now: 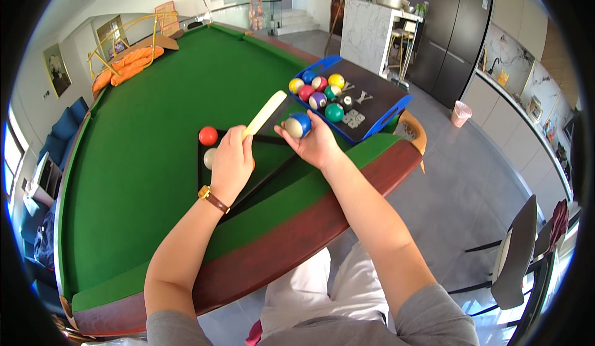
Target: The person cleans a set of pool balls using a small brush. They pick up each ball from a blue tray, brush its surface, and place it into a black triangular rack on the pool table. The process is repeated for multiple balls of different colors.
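My left hand (234, 160) is closed around a pale yellow strip (266, 113), perhaps a brush or cloth, which points up and to the right. In my right hand (312, 142), palm up, rests a blue-and-white striped billiard ball (298, 125). Beneath my hands a black triangle rack (265, 181) lies on the green cloth of the billiard table (153, 160). Inside it are a red ball (208, 136), a whitish ball (210, 158) and an orange one mostly hidden by my left hand. Several balls, among them a green ball (334, 112), sit on a black tray with a blue rim (395, 111), right of my right hand.
The table's wooden rail (279, 271) runs before my legs. Orange padded fabric (130, 64) and a gold-coloured frame lie at the far left end. A corner pocket (409, 129) is beside the tray. On the right stand a pink bin (460, 114) and a chair (516, 253).
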The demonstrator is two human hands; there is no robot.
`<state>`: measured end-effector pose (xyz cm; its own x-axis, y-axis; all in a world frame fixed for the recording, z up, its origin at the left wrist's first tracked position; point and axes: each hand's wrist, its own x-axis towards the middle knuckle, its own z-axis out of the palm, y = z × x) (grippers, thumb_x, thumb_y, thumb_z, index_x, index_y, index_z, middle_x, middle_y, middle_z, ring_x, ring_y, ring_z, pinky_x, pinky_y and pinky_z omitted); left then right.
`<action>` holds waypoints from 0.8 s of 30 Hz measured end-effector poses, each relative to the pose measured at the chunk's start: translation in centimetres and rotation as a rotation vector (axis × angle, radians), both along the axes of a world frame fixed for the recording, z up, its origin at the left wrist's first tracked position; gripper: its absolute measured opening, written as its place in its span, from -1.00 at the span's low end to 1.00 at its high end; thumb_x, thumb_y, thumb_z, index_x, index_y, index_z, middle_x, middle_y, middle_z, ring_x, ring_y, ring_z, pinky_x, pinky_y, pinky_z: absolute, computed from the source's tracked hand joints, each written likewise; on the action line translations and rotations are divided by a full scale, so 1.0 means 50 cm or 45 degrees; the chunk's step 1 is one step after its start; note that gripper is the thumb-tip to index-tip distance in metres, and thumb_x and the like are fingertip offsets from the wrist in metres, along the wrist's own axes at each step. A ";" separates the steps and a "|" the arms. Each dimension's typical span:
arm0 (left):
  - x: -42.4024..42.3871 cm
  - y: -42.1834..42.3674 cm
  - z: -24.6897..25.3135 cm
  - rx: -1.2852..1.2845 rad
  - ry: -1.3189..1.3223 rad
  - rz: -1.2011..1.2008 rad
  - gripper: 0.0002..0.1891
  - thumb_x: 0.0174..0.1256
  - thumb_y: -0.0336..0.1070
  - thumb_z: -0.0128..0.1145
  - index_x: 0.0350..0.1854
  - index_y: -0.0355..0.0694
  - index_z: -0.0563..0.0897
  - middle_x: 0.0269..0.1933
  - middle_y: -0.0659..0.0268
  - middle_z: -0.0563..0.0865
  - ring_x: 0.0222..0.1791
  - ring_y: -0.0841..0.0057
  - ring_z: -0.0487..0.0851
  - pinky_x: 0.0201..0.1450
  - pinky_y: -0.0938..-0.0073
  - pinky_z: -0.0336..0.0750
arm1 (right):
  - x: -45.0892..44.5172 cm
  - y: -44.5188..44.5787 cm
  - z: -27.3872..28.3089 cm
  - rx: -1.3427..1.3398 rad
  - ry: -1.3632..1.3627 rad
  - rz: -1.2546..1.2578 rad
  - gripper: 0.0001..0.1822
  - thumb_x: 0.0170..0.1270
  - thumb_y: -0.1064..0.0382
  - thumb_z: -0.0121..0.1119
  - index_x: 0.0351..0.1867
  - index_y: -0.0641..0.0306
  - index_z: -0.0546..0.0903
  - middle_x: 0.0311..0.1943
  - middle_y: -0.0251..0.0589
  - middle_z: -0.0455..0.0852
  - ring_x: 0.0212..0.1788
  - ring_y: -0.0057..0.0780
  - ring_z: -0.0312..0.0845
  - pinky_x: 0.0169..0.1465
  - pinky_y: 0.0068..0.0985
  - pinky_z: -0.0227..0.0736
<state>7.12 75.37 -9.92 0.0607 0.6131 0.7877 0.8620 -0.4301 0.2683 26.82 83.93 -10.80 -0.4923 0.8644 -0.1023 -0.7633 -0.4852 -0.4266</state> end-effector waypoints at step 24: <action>0.014 -0.011 0.006 -0.205 0.069 -0.059 -0.84 0.44 -0.32 0.02 -0.08 -0.29 0.51 -0.20 0.06 0.62 -0.22 0.08 0.61 -0.22 0.14 0.49 | -0.010 -0.029 0.016 0.206 -0.104 0.014 -0.12 0.38 -0.50 -0.32 0.25 0.32 0.44 0.25 0.03 0.42 0.27 -0.24 0.32 0.39 -0.09 0.17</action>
